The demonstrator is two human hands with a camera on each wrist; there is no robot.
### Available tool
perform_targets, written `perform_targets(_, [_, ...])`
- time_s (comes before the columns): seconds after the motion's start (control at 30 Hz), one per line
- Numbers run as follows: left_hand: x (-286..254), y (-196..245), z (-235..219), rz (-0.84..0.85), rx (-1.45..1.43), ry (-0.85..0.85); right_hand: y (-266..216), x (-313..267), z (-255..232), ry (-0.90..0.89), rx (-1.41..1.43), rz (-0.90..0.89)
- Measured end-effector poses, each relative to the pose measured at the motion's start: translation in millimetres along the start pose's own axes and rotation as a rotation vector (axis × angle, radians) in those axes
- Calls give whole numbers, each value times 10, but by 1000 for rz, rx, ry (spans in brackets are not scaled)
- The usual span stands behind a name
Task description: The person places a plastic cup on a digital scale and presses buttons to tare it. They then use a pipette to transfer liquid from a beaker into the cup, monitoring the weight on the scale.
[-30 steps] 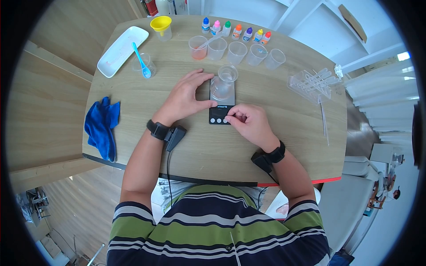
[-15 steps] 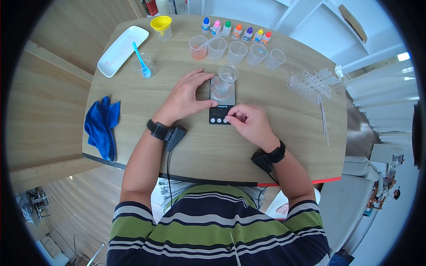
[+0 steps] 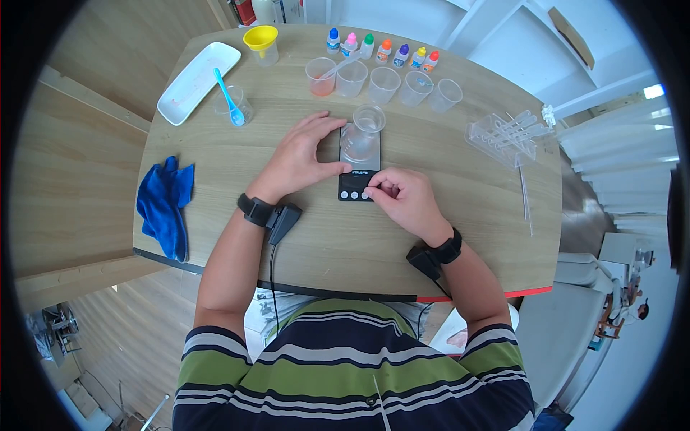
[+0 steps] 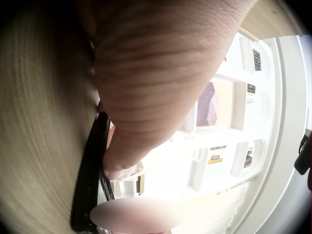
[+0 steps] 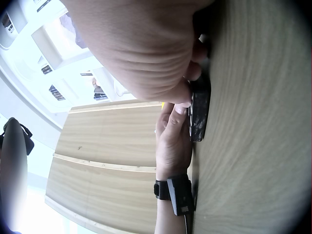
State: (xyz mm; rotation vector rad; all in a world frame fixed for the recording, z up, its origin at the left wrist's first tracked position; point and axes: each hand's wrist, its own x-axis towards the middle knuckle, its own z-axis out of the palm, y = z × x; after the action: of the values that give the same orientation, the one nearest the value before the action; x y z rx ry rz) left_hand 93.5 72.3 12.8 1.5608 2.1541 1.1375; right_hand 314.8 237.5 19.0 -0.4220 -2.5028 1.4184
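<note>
A small digital scale [image 3: 352, 184] with a black front and a row of buttons lies on the table. On its silver plate stands a clear, narrow-necked conical flask [image 3: 361, 146]. My left hand [image 3: 303, 156] lies along the scale's left side, fingers stretched past the flask and thumb touching the front of the plate. At the right front corner, my right hand [image 3: 410, 200] pinches the scale's edge near the buttons with thumb and index finger, the other fingers curled. In the right wrist view the thumb sits on top of the scale [image 5: 199, 117], fingers beside it.
Behind the flask stand several plastic cups [image 3: 383, 86], one with pinkish liquid, and several dropper bottles [image 3: 384, 52]. A white tray [image 3: 175, 108], a cup with a blue spoon [image 3: 234, 111] and a blue cloth [image 3: 164, 205] are left. A rack of stirrers [image 3: 503, 140] is right.
</note>
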Motion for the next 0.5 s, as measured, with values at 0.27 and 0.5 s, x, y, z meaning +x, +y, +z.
perform_targets(0.27, [-3, 17, -6, 1, -9, 6, -6, 0, -4, 3, -2, -14])
perform_targets(0.5, [0, 15, -10, 3, -5, 4, -4, 2, 0, 4, -1, -13])
